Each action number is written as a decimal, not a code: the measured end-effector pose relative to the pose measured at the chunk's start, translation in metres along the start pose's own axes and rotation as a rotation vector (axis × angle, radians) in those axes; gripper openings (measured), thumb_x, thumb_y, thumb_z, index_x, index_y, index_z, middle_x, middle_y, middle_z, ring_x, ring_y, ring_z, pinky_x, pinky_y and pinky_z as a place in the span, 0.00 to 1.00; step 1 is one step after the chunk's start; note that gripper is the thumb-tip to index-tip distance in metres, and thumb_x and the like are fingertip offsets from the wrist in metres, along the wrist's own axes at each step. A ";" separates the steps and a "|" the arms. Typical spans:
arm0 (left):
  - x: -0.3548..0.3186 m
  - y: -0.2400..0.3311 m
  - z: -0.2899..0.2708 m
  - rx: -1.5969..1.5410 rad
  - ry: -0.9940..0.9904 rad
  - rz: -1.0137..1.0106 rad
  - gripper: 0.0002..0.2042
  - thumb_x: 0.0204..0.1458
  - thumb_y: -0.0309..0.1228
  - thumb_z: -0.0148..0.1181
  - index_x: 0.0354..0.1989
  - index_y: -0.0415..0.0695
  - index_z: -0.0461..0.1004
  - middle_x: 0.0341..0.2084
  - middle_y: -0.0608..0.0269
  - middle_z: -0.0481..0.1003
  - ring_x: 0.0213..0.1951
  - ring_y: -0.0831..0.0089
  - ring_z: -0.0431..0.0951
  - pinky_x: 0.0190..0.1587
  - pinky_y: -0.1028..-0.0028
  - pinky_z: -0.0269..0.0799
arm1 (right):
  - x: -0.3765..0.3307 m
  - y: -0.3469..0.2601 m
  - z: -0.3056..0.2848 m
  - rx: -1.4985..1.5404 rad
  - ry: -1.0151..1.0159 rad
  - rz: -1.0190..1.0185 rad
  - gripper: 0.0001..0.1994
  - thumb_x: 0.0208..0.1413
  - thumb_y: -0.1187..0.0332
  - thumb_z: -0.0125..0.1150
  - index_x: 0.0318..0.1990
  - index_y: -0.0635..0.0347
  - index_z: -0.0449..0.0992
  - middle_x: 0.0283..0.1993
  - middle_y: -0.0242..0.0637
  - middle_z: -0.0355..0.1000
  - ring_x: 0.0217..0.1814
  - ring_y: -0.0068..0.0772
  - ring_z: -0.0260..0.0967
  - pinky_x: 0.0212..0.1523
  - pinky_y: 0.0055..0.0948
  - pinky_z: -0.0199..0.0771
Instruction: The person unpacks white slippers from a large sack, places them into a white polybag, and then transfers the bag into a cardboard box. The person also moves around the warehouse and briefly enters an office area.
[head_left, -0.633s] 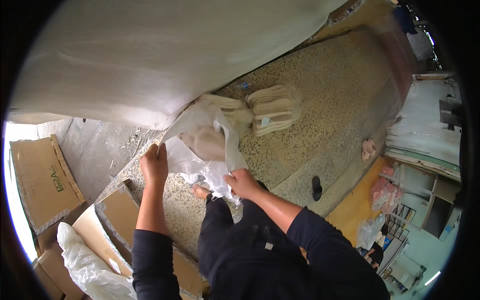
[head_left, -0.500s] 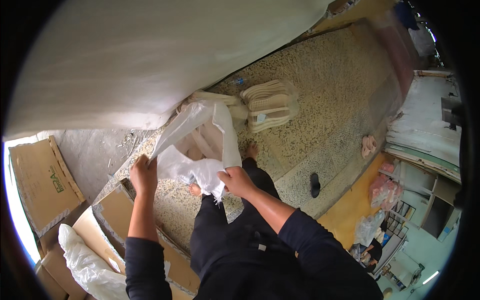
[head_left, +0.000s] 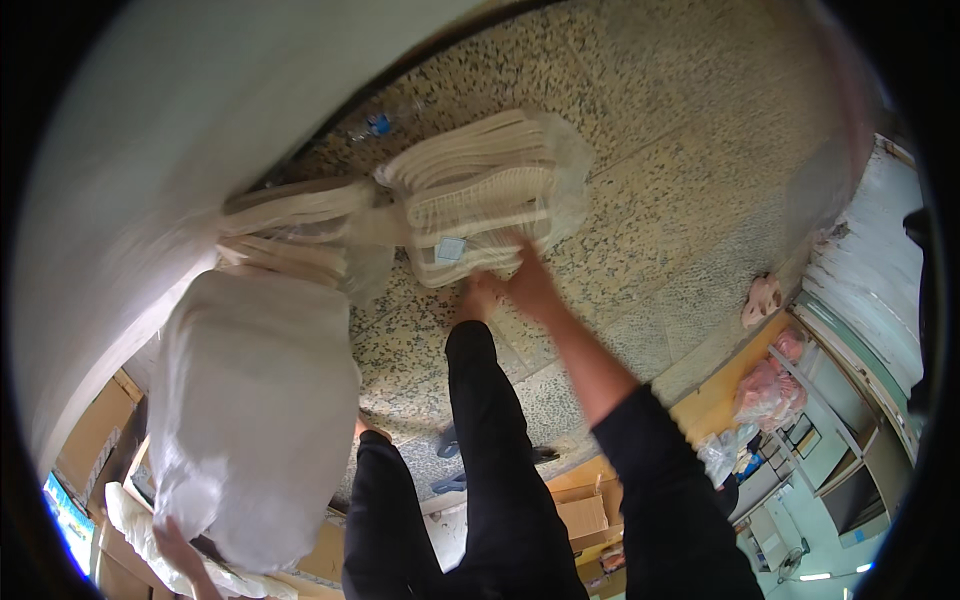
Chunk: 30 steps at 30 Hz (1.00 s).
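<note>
- While I watch from afar through the head camera, the person's left hand (head_left: 178,555) is at the lower left edge of a large white plastic sack (head_left: 260,400), apparently to keep it under control; its fingers show only partly, so I cannot tell whether they pinch the edge.
- Well apart from it, the right hand (head_left: 535,285) reaches to the near side of a clear plastic bag (head_left: 568,165) packed with cream-coloured curved strips (head_left: 475,190). It is blurred, and I cannot tell whether it grips the film or only touches it.
- I take the right arm's long reach as a way to get at that bag without letting the sack go out of reach.
- Through the clear film I see the strips nested side by side, probably so that they pack tightly; a pale, blue-edged label (head_left: 450,250) is near the right hand.
- To the left, a second clear-wrapped bundle of cream-coloured strips (head_left: 290,225) lies on the speckled stone floor (head_left: 650,200), between the packed bag and the sack.
- Because the sack is opaque and I see no opening from here, I cannot tell what is in it.
- At the lower left, brown cardboard boxes (head_left: 95,430) stand beyond the sack.
</note>
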<state>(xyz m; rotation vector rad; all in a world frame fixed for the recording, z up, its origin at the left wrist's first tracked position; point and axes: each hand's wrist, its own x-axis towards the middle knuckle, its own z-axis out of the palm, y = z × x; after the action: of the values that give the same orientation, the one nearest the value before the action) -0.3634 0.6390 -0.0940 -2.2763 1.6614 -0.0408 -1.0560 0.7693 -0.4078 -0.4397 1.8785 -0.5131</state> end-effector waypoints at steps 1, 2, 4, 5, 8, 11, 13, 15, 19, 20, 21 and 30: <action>0.002 -0.005 0.001 -0.067 0.013 -0.021 0.22 0.62 0.39 0.53 0.51 0.28 0.68 0.44 0.41 0.73 0.50 0.55 0.74 0.54 0.64 0.69 | 0.056 0.035 -0.024 -0.348 0.138 0.027 0.56 0.41 0.42 0.73 0.68 0.69 0.48 0.68 0.58 0.51 0.72 0.51 0.50 0.69 0.41 0.57; 0.003 -0.007 0.003 -0.120 0.047 -0.093 0.22 0.62 0.38 0.52 0.52 0.28 0.68 0.45 0.43 0.72 0.52 0.58 0.72 0.56 0.66 0.69 | 0.100 0.070 -0.056 -0.320 0.172 0.207 0.60 0.40 0.39 0.73 0.69 0.72 0.44 0.69 0.62 0.48 0.73 0.53 0.48 0.68 0.44 0.57; -0.002 -0.003 0.008 -0.184 0.083 -0.118 0.22 0.62 0.38 0.52 0.53 0.29 0.67 0.46 0.43 0.72 0.53 0.58 0.72 0.57 0.65 0.69 | 0.166 0.122 -0.100 -0.455 0.418 0.292 0.61 0.41 0.36 0.70 0.69 0.75 0.43 0.70 0.63 0.47 0.70 0.57 0.52 0.67 0.45 0.59; -0.007 0.003 0.008 -0.204 0.116 -0.172 0.22 0.62 0.38 0.52 0.53 0.29 0.67 0.46 0.44 0.72 0.53 0.58 0.72 0.57 0.65 0.68 | 0.192 0.137 -0.107 -0.278 0.531 0.180 0.58 0.43 0.36 0.68 0.68 0.76 0.46 0.68 0.63 0.51 0.68 0.56 0.56 0.65 0.43 0.61; -0.030 0.029 0.018 -0.265 0.174 -0.310 0.22 0.62 0.38 0.51 0.54 0.30 0.67 0.47 0.44 0.71 0.53 0.58 0.72 0.57 0.65 0.68 | 0.241 0.150 -0.101 -0.007 0.398 0.137 0.51 0.47 0.37 0.65 0.64 0.77 0.56 0.63 0.61 0.61 0.64 0.53 0.62 0.61 0.40 0.64; -0.051 0.053 0.027 -0.346 0.179 -0.413 0.21 0.62 0.38 0.51 0.55 0.30 0.66 0.48 0.44 0.71 0.54 0.58 0.71 0.58 0.65 0.68 | 0.246 0.144 -0.071 0.379 0.360 0.199 0.46 0.48 0.39 0.64 0.60 0.76 0.64 0.59 0.57 0.67 0.60 0.50 0.66 0.57 0.38 0.66; -0.060 0.063 0.030 -0.443 0.199 -0.475 0.21 0.63 0.38 0.51 0.55 0.31 0.66 0.48 0.44 0.71 0.54 0.58 0.71 0.58 0.65 0.68 | 0.237 0.137 -0.062 0.652 0.326 0.211 0.38 0.53 0.46 0.62 0.59 0.75 0.67 0.58 0.53 0.69 0.56 0.47 0.70 0.54 0.37 0.70; -0.068 0.069 0.031 -0.555 0.202 -0.536 0.21 0.63 0.38 0.50 0.56 0.31 0.66 0.49 0.45 0.70 0.55 0.58 0.71 0.59 0.65 0.67 | 0.220 0.131 -0.064 0.789 0.169 0.274 0.32 0.55 0.53 0.61 0.59 0.73 0.67 0.57 0.51 0.69 0.55 0.45 0.71 0.54 0.36 0.72; -0.078 0.080 0.027 -0.919 0.178 -0.727 0.21 0.63 0.37 0.50 0.57 0.32 0.65 0.50 0.45 0.70 0.55 0.58 0.70 0.60 0.64 0.67 | 0.167 0.112 -0.069 0.953 -0.112 0.231 0.26 0.55 0.68 0.60 0.60 0.69 0.66 0.56 0.47 0.70 0.55 0.42 0.70 0.56 0.34 0.73; -0.079 0.083 0.023 -1.036 0.178 -0.787 0.21 0.63 0.37 0.50 0.58 0.32 0.65 0.50 0.45 0.70 0.56 0.58 0.70 0.60 0.64 0.67 | 0.150 0.105 -0.064 0.934 -0.069 0.188 0.27 0.53 0.71 0.62 0.61 0.69 0.65 0.55 0.47 0.70 0.54 0.41 0.71 0.55 0.34 0.73; -0.081 0.086 0.018 -1.153 0.164 -0.823 0.21 0.63 0.37 0.49 0.58 0.33 0.65 0.50 0.45 0.70 0.56 0.58 0.70 0.60 0.64 0.67 | 0.135 0.096 -0.057 0.900 0.018 0.217 0.28 0.51 0.73 0.63 0.61 0.69 0.65 0.55 0.47 0.70 0.53 0.40 0.71 0.55 0.33 0.73; -0.112 0.066 -0.046 -0.878 -0.143 -0.193 0.11 0.61 0.29 0.53 0.50 0.39 0.72 0.38 0.65 0.74 0.39 0.77 0.72 0.39 0.74 0.69 | -0.023 -0.004 -0.006 0.225 0.354 -0.181 0.24 0.51 0.63 0.64 0.51 0.75 0.72 0.42 0.43 0.76 0.43 0.34 0.73 0.43 0.29 0.71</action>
<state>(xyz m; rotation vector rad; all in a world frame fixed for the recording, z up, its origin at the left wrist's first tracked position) -0.4700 0.7142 -0.0496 -2.9327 1.5486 0.9575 -1.0533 0.7791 -0.3859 -0.3884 2.0957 -0.9647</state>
